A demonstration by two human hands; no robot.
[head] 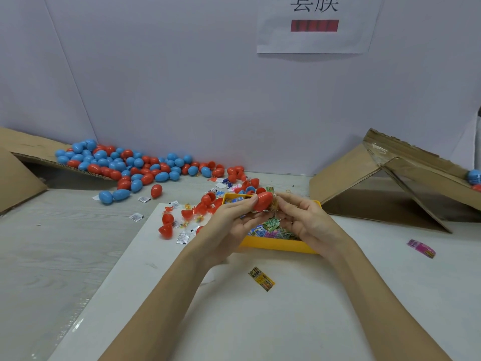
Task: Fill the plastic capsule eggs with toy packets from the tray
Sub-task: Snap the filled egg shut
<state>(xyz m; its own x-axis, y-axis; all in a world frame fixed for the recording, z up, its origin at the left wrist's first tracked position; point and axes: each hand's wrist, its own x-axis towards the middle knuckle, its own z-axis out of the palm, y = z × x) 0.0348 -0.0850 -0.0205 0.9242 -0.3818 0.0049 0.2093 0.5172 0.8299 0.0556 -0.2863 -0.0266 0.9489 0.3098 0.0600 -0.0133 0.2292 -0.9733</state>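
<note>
My left hand (235, 220) grips a red capsule egg half (263, 201) above the yellow tray (276, 245). My right hand (304, 217) is right beside it, its fingers pinched on a small crinkled toy packet (275, 204) at the egg's open end. The tray holds several colourful packets (270, 229), partly hidden by both hands. Loose red egg halves (166, 225) and small white sachets (182, 237) lie left of the tray.
A big heap of red and blue eggs (125, 165) spreads at the back left, next to a cardboard flap (31, 149). A folded cardboard box (390, 183) stands at the right. A yellow packet (261, 278) and a pink packet (421, 248) lie on the white board.
</note>
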